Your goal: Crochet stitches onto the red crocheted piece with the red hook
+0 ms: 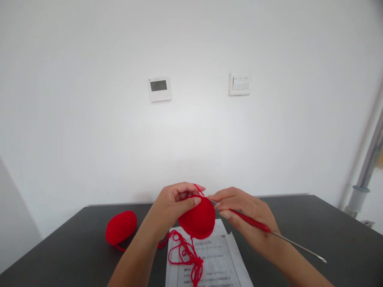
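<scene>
Between my hands is a round piece of red crochet work (pixel 198 220). My left hand (pixel 179 199) pinches its upper edge, thumb on the near face, with a strand of red yarn running over the index finger. My right hand (pixel 247 213) is closed around a crochet hook (pixel 251 221) with a red grip and metal ends. One end of the hook meets the top right edge of the piece; the other points down to the right. Loose red yarn (pixel 187 255) hangs below the piece and lies tangled over printed sheets.
A ball of red yarn (pixel 121 228) rests on the dark table (pixel 317 227) at left. Printed paper sheets (pixel 221 259) lie under my hands. Behind the table stands a white wall with a thermostat panel (pixel 159 89) and a light switch (pixel 239 84). Pipes (pixel 366 171) run at far right.
</scene>
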Available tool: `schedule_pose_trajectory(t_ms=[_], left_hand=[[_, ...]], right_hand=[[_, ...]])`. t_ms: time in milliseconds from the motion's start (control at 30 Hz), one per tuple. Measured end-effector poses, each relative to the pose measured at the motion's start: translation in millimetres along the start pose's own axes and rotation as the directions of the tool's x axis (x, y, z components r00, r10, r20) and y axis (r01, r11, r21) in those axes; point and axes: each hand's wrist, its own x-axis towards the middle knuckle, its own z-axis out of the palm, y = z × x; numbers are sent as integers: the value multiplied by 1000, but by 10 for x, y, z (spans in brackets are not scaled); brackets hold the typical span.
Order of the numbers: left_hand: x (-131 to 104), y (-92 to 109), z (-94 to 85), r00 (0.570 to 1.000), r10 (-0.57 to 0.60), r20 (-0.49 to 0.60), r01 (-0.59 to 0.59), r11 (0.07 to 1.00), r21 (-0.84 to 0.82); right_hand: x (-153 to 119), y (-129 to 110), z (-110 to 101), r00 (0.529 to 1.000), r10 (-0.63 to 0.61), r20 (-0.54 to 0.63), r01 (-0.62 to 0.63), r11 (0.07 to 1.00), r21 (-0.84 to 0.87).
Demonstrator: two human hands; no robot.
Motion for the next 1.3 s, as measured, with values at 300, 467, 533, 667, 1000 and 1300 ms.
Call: schedule_pose_trajectory(t_ms=[300, 467, 533, 667, 1000, 1300], left_hand=[[0, -1, 43, 999, 29, -33, -28, 999, 17], [10, -18, 58, 997, 66, -30, -63, 992, 106], [16, -38, 46, 994, 108, -24, -102, 980, 171], [14, -70, 36, 971, 239, 1, -226, 914, 336], [-13, -38, 110, 905, 419, 69, -368, 694, 619], [-40, -35, 172, 891, 443, 95, -402, 674, 620]], right_hand=[[-34, 14, -92, 983, 152, 98, -169, 965, 199], [-9, 16, -135, 977, 89, 193, -120, 981, 155], [-4, 13, -138, 977, 76, 199, -102, 987, 126], [0, 1, -139, 979, 51, 197, -61, 997, 46], [-9, -5, -73, 984, 43, 170, -28, 996, -86], [-48, 71, 29, 995, 22, 99, -5, 985, -174]])
